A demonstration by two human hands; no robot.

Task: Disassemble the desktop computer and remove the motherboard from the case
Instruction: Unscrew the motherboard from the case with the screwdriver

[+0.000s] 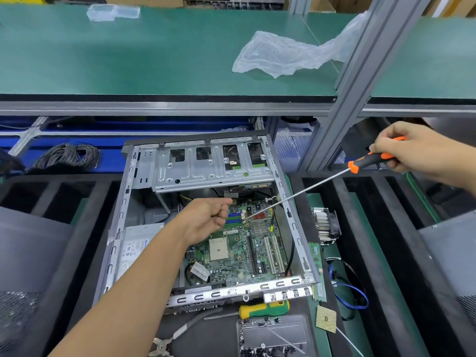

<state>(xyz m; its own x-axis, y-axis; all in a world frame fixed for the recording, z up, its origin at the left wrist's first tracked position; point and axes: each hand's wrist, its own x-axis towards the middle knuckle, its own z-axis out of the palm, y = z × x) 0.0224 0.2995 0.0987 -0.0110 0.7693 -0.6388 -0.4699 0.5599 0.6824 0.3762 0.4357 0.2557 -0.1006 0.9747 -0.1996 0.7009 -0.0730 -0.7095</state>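
An open grey computer case (296,225) lies in front of me with the green motherboard (237,251) inside. My right hand (414,150) grips the orange-black handle of a long screwdriver (296,195). Its shaft slants down into the case and the tip rests near the blue memory slots (234,218). My left hand (208,219) is inside the case above the board, fingers curled beside the tip; I cannot tell whether they pinch anything. The drive cage (206,171) spans the case's far end and the power supply (134,251) sits at the left.
A heatsink with fan (324,225), a memory stick (318,271), a CPU chip (325,318) and blue cables (353,297) lie right of the case. Near the front sit a green-yellow screwdriver (262,309), pliers (167,341) and a screw tray (273,336). A plastic bag (283,55) lies on the green shelf.
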